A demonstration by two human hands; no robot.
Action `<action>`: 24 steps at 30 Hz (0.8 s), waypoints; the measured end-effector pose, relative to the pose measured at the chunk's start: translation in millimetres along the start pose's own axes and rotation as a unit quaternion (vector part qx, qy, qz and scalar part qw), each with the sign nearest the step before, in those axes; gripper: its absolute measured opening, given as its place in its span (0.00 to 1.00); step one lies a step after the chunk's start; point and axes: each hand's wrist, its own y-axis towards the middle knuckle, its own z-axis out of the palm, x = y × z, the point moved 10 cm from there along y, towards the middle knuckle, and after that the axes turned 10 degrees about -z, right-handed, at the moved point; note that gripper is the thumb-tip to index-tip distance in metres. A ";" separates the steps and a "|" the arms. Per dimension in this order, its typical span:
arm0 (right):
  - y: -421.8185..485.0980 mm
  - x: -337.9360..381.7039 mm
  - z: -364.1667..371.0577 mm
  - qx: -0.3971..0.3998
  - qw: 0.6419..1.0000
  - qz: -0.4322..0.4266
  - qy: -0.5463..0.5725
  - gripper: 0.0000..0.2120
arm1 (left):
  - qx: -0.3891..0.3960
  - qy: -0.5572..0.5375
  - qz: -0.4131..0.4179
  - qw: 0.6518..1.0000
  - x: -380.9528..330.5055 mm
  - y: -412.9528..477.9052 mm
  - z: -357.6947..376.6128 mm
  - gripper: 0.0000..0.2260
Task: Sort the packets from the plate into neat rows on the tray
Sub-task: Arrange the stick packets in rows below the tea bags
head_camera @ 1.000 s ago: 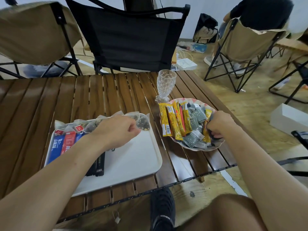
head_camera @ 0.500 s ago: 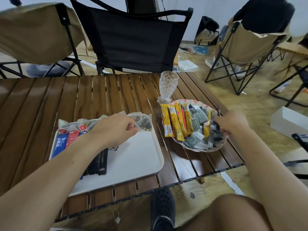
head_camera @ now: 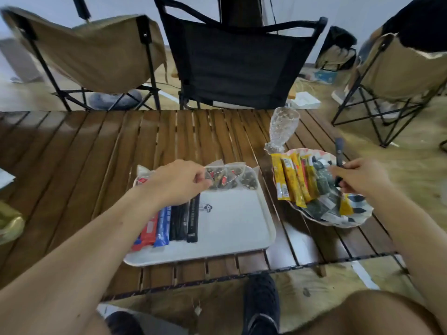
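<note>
A cut-glass goblet [head_camera: 281, 130] stands at the far rim of the plate [head_camera: 358, 220], close to my right hand [head_camera: 360, 176]. That hand's fingers pinch a dark stick packet [head_camera: 338, 163] above the plate, long axis nearly upright, top tilted away. My left hand [head_camera: 177, 182] pinches a clear tea pouch [head_camera: 219, 177] at the tray's [head_camera: 242, 243] far edge; black sticks [head_camera: 185, 220] lie lengthwise beside it.

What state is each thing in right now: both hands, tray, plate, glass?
Left hand: over the tray, pinching a clear tea-bag packet.
Right hand: above the plate, gripping a dark stick packet, lifted clear.
Tray: partly filled; packets along far and left sides.
Plate: still heaped with packets.
Glass: upright, looks empty.
</note>
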 end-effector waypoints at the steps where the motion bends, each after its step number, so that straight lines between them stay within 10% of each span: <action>1: -0.8 8.6 1.8 -0.002 1.000 -0.022 0.015 0.15 | -0.003 -0.005 -0.006 1.000 7.7 -1.3 -3.0 0.17; 5: -15.7 60.0 23.7 0.027 0.990 -0.098 0.102 0.16 | -0.010 -0.027 -0.029 0.999 40.2 -9.2 -13.3 0.15; 9: -52.8 116.5 88.5 0.231 0.934 -0.121 0.246 0.20 | -0.004 -0.052 -0.056 0.997 66.9 -14.3 -20.1 0.15; 24: -177.3 200.4 251.7 0.461 0.809 -0.346 -0.114 0.11 | 0.047 -0.179 -0.044 0.982 93.4 -28.7 -16.6 0.16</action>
